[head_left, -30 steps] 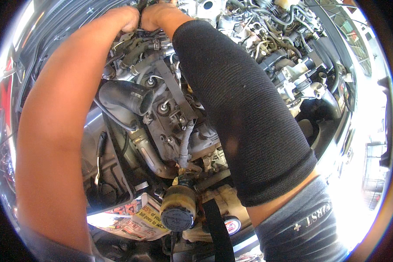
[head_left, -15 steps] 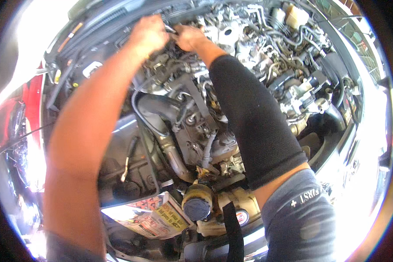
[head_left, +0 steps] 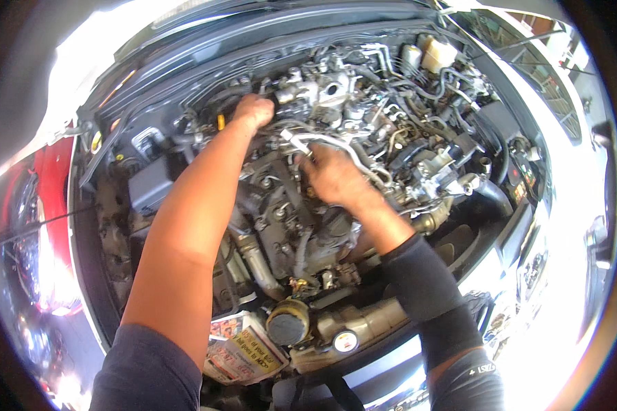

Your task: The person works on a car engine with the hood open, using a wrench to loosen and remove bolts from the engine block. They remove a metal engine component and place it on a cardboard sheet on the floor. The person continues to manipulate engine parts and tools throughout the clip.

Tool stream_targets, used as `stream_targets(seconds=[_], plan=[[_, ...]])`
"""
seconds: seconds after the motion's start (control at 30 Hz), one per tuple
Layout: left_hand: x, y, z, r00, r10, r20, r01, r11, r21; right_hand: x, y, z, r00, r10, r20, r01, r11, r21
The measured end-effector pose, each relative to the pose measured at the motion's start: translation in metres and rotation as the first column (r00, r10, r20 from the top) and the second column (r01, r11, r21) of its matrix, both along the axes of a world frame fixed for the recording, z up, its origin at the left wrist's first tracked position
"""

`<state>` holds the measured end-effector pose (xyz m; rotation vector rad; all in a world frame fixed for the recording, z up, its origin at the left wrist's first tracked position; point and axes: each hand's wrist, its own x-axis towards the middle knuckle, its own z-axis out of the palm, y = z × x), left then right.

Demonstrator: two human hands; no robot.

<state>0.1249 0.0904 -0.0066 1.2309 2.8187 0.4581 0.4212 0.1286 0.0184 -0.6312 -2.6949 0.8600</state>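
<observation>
1. Left hand reached to the rear of the bay, its fingers curled downward; their tips were hidden, so I could not tell whether they pinched anything. A small yellow piece stood just to its left.
2. Beneath and between both arms lay the engine, the thing being worked on, its upper side crowded with hoses and pipes.
3. Near the front edge sat a round dark cap, well apart from either hand.
4. At the middle, a short bright metal piece slanted toward the other hand's fingertips.
5. Right hand was bent over the engine beside it; whether it gripped that piece, I could not tell.
6. Judging by this posture, the step in hand seemed to be two-handed handling among the fittings; the next move called for careful finger clearance around the pipes.
</observation>
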Motion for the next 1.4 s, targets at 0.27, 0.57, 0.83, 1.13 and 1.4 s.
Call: stream_targets(seconds=[0.27, 0.57, 0.83, 1.13, 1.4], plan=[[-0.021, 0.071, -0.027, 0.343, -0.045, 0.938, -0.613, 0.746, 0.260, -0.004, -0.003, -0.026, 0.991, 0.113, 0.073, -0.105, 0.988, -0.116], [-0.008, 0.061, -0.023, 0.570, -0.031, 0.821, -0.435, 0.837, 0.334, 0.001, -0.005, -0.013, 0.979, 0.149, 0.138, -0.140, 0.988, -0.071], [-0.014, 0.062, -0.027, 0.623, -0.060, 0.780, -0.380, 0.848, 0.369, 0.001, -0.006, -0.013, 0.982, 0.113, 0.153, -0.091, 0.986, -0.142], [-0.023, 0.061, -0.035, 0.544, -0.131, 0.829, -0.362, 0.854, 0.373, -0.002, -0.005, -0.023, 0.984, 0.126, 0.129, -0.111, 0.987, -0.114], [-0.035, 0.063, -0.048, 0.616, -0.103, 0.781, -0.333, 0.864, 0.377, -0.001, -0.005, -0.018, 0.981, 0.125, 0.150, -0.108, 0.987, -0.118]])
